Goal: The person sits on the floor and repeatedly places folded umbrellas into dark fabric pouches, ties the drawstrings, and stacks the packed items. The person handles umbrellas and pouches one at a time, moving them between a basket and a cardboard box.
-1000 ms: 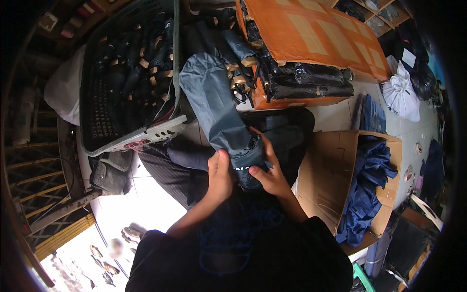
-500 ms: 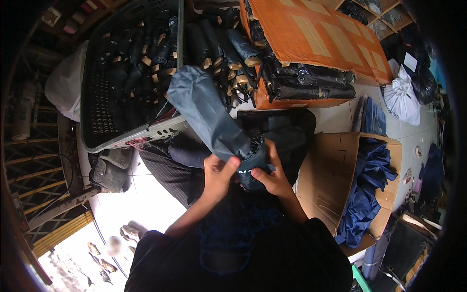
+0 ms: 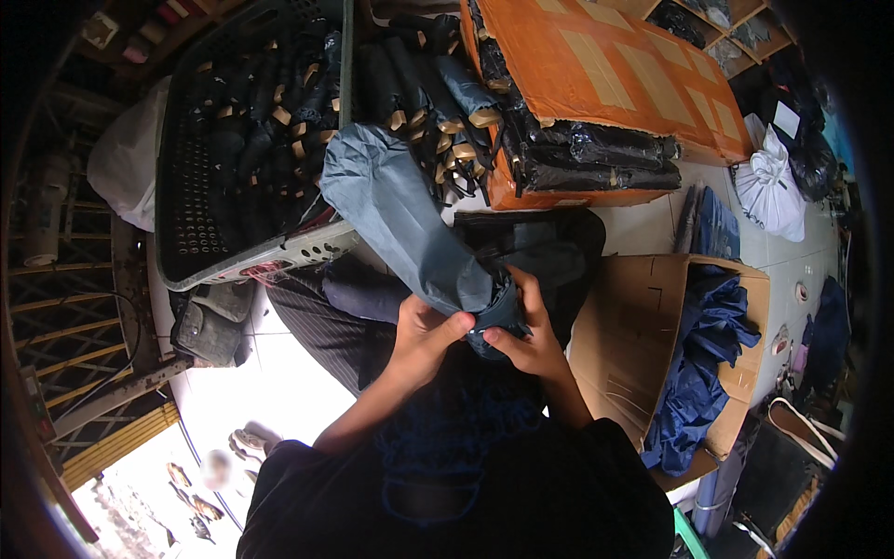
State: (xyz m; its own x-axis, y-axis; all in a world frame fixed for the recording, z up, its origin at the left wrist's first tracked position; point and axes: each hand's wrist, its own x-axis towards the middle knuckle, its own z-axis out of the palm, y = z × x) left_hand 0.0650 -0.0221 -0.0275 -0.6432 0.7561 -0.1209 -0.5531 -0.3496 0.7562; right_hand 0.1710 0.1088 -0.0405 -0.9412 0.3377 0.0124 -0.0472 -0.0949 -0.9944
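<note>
Both hands hold a grey-blue folded umbrella (image 3: 396, 219) in front of my body, its wide, rounded end slanting up to the left. A darker, bunched fabric sleeve (image 3: 500, 321) surrounds its lower right end. My left hand (image 3: 424, 337) grips that end from the left, with the thumb pressed on the fabric. On the other side, my right hand (image 3: 533, 337) pinches the sleeve between thumb and curled fingers. The two thumbs lie close together. Whatever is inside the fabric is hidden.
A dark perforated basket (image 3: 194, 210) at upper left holds several black umbrellas with wooden handles; more umbrellas (image 3: 447, 98) lie beside it. An orange carton (image 3: 615, 65) with black wrapped packs stands at the back. To the right is an open cardboard box (image 3: 624, 345) with blue fabric (image 3: 703, 373).
The sleeve end has turned and bunched under my fingers, and its light print is now mostly covered. Both hands have shifted slightly right. The umbrella's far end has barely moved.
</note>
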